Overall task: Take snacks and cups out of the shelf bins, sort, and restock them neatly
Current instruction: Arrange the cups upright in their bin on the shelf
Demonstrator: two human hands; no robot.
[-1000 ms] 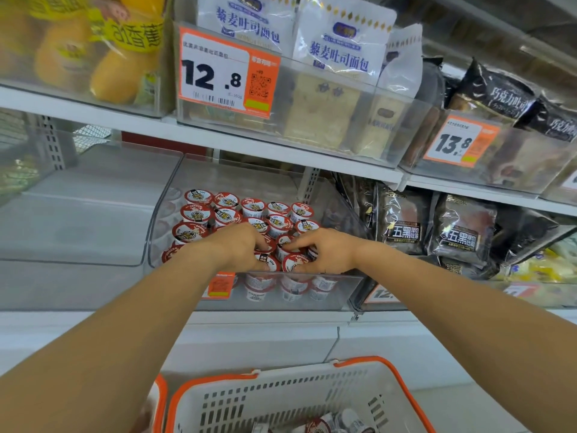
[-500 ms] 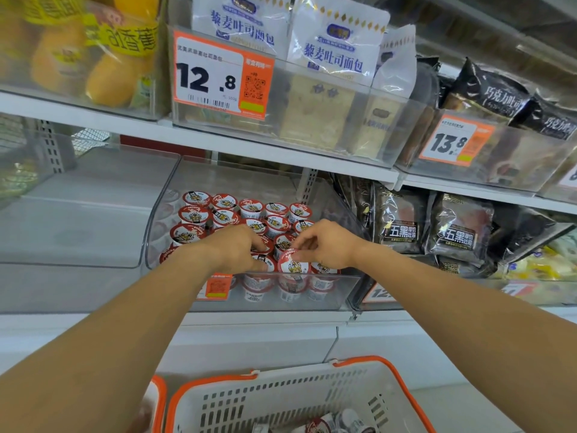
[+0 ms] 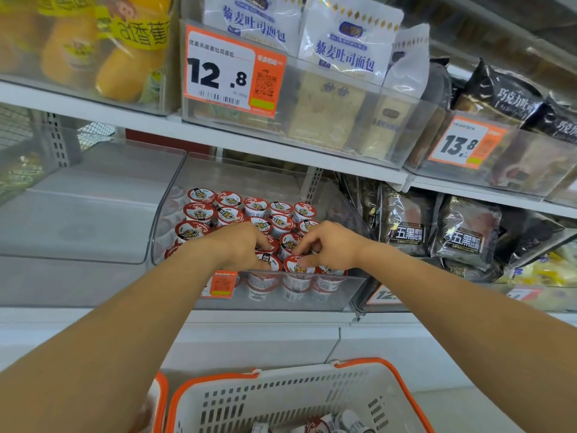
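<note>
Several small cups with red and white lids point(image 3: 256, 214) fill a clear plastic bin point(image 3: 340, 295) on the middle shelf. My left hand point(image 3: 240, 245) rests palm down on the front cups, its fingertips touching one lid. My right hand point(image 3: 331, 246) hovers just to its right, with fingertips pressing on the lid of a front-row cup point(image 3: 298, 265). Neither hand has a cup lifted. A white basket with an orange rim point(image 3: 281, 398) sits below and holds a few more cups point(image 3: 327, 425).
An empty clear bin point(image 3: 81, 214) stands to the left of the cups. Dark snack bags point(image 3: 465, 232) fill the bin to the right. Above are bread bags point(image 3: 343, 42), yellow cakes point(image 3: 125, 67) and price tags point(image 3: 231, 73). Part of a second basket point(image 3: 159, 401) shows at bottom left.
Both hands shifted slightly among the front cups. The right hand's fingers moved from the bin's front edge onto a front-row lid, and that cup now sits upright in the row.
</note>
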